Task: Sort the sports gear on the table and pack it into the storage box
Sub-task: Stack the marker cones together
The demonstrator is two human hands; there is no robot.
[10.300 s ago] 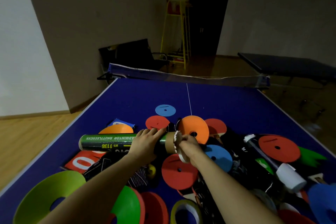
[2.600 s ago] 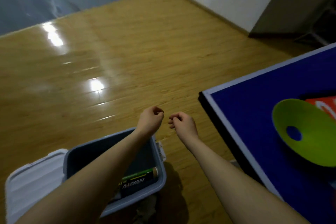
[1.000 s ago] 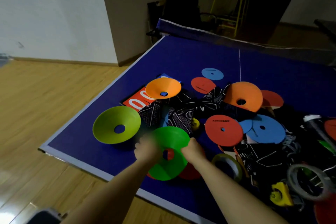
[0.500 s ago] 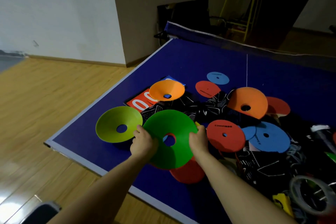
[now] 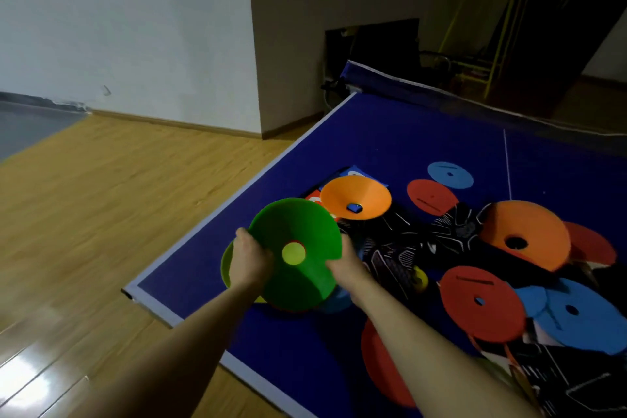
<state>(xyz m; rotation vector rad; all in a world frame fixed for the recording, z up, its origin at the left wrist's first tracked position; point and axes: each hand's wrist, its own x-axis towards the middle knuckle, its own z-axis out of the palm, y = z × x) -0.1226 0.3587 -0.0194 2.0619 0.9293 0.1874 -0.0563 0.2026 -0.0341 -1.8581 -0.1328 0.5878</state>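
Green cone (image 5: 298, 241) now over half-hidden lime cone (image 5: 225, 265)

Indoor sports / rec room, likely a table tennis hall. Blue ping-pong table (image 5: 424, 146) with white edge line, centre line and net (image 5: 475, 102) across the far end. Polished wood plank floor (image 5: 118, 197), plain white wall (image 5: 135, 27) with skirting. Yellow metal frame (image 5: 498, 27) standing in the dim far corner. Tabletop piled with training gear: flat marker discs in orange (image 5: 356, 197), red (image 5: 481, 304), blue (image 5: 449, 174), green (image 5: 298, 248), plus black patterned fabric items (image 5: 400, 248). Low lighting, no home furniture visible.
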